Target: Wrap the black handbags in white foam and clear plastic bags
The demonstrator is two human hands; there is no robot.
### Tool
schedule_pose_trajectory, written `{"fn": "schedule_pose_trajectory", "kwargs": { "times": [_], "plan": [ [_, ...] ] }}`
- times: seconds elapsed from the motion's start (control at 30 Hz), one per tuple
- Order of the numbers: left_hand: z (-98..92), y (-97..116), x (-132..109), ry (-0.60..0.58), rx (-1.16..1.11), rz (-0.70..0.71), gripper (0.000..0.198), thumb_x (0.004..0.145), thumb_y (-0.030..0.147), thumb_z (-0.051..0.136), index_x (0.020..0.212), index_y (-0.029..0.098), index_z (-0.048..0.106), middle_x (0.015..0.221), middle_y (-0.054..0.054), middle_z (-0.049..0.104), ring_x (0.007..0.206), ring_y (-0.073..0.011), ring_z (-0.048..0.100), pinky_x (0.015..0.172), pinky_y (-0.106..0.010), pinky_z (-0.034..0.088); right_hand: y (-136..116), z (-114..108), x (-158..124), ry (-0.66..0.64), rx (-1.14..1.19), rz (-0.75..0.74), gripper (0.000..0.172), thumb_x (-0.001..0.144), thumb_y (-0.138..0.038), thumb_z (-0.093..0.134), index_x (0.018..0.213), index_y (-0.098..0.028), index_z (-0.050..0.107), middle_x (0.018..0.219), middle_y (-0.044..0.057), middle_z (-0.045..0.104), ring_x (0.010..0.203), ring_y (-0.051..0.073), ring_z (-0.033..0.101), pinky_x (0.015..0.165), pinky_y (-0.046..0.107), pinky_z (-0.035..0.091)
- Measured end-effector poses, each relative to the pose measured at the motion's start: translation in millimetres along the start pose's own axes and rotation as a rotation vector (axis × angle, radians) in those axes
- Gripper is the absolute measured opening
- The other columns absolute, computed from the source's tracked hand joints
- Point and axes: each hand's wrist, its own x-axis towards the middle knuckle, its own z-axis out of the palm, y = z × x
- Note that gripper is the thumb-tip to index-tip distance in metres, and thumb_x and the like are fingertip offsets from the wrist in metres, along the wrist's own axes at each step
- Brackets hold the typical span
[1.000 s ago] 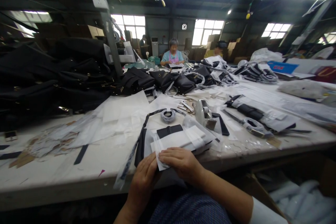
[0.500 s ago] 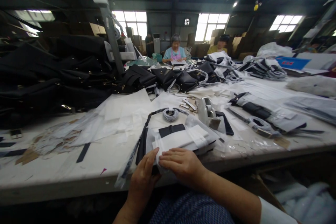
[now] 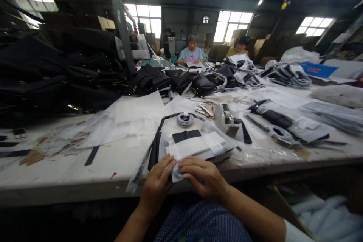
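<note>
A black bag (image 3: 185,136) wrapped in white paper (image 3: 195,146) lies at the near edge of the table (image 3: 70,170). My left hand (image 3: 157,185) grips the bag's near left corner, fingers curled over the paper. My right hand (image 3: 204,176) presses and pinches the paper's near edge right beside it. A long wrapped strap (image 3: 147,155) runs from the bag's left side back toward a coil of strap (image 3: 185,119).
A tape dispenser (image 3: 225,119) stands just behind the bag. Loose white paper sheets (image 3: 127,121) cover the table's middle. Black bags (image 3: 56,72) are piled at left and further back (image 3: 184,79). Wrapped straps (image 3: 280,124) lie at right. Two people (image 3: 193,51) sit at the far end.
The camera tilted down slightly. My left hand slid its fingers up onto the paper at the bag's corner, and my right hand shifted a little right along the paper's edge.
</note>
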Motion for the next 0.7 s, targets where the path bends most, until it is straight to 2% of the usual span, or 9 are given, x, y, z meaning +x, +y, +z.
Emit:
{"fn": "schedule_pose_trajectory", "kwargs": {
  "times": [0.1,0.17,0.23,0.3,0.37,0.43,0.53,0.6,0.7],
  "plan": [
    [1.5,-1,0,0.01,0.016,-0.003,0.041,0.094,0.023,0.055,0.134,0.014,0.051,0.128,-0.014,0.063,0.122,-0.0246,0.059,0.102,-0.04,0.051,-1,4,9,0.074,-0.07,0.026,0.02,0.096,-0.02,0.056,0.112,-0.02,0.067,0.106,0.009,0.073,0.102,0.02,0.068,0.092,0.033,0.056],
    [1.6,-1,0,0.023,0.024,-0.016,0.04,0.095,0.025,0.055,0.133,0.015,0.052,0.127,-0.014,0.064,0.119,-0.0245,0.061,0.1,-0.039,0.052,-1,4,9,0.099,-0.118,-0.027,0.023,0.094,-0.02,0.059,0.116,-0.021,0.066,0.112,0.01,0.071,0.106,0.021,0.066,0.094,0.036,0.055],
    [0.5,-1,0,0.022,0.026,-0.018,0.039,0.095,0.028,0.054,0.132,0.015,0.053,0.127,-0.013,0.065,0.118,-0.0244,0.062,0.099,-0.039,0.053,-3,0,1,0.109,-0.119,-0.085,0.024,0.093,-0.016,0.059,0.116,-0.022,0.066,0.112,0.008,0.072,0.106,0.021,0.066,0.095,0.036,0.055],
    [-1.0,-1,2,0.007,0.02,-0.027,0.038,0.096,0.027,0.052,0.132,0.015,0.053,0.127,-0.013,0.065,0.118,-0.0239,0.061,0.099,-0.039,0.053,-6,-2,-19,0.118,-0.088,-0.058,0.025,0.092,-0.012,0.058,0.112,-0.023,0.067,0.106,0.007,0.073,0.101,0.019,0.068,0.091,0.034,0.056],
    [-1.9,-2,4,-0.007,0.011,-0.045,0.037,0.096,0.023,0.051,0.132,0.016,0.052,0.127,-0.012,0.065,0.119,-0.0231,0.061,0.099,-0.038,0.053,-6,5,-47,0.16,-0.065,0.131,0.022,0.093,-0.013,0.057,0.109,-0.023,0.068,0.103,0.007,0.073,0.096,0.02,0.069,0.087,0.032,0.058],
    [-1.5,-4,7,-0.016,0.002,-0.058,0.038,0.095,0.021,0.051,0.133,0.017,0.052,0.128,-0.011,0.064,0.119,-0.0226,0.061,0.1,-0.038,0.053,-1,20,-79,0.262,-0.077,0.428,0.016,0.092,-0.023,0.061,0.105,-0.022,0.07,0.104,0.009,0.074,0.096,0.023,0.071,0.085,0.035,0.059],
    [0.4,-7,8,-0.02,-0.007,-0.064,0.039,0.094,0.021,0.053,0.133,0.019,0.052,0.128,-0.011,0.064,0.119,-0.0229,0.061,0.099,-0.04,0.053,10,51,-111,0.366,0.004,0.743,0.033,0.084,-0.038,0.07,0.111,-0.019,0.068,0.107,0.012,0.074,0.098,0.03,0.071,0.086,0.043,0.059],
    [0.9,-8,8,-0.022,-0.012,-0.068,0.04,0.094,0.022,0.055,0.134,0.019,0.051,0.128,-0.011,0.065,0.118,-0.0235,0.062,0.099,-0.04,0.053,12,69,-114,0.394,0.164,0.837,0.039,0.083,-0.043,0.07,0.113,-0.019,0.067,0.109,0.011,0.074,0.1,0.03,0.07,0.088,0.043,0.058],
    [-0.4,-9,9,-0.032,-0.019,-0.071,0.042,0.093,0.023,0.057,0.134,0.02,0.051,0.127,-0.011,0.065,0.117,-0.0242,0.062,0.098,-0.04,0.053,1,84,-100,0.381,0.401,0.928,0.032,0.081,-0.047,0.071,0.093,-0.017,0.072,0.091,0.007,0.075,0.088,0.026,0.072,0.081,0.035,0.058]
  ]
}}
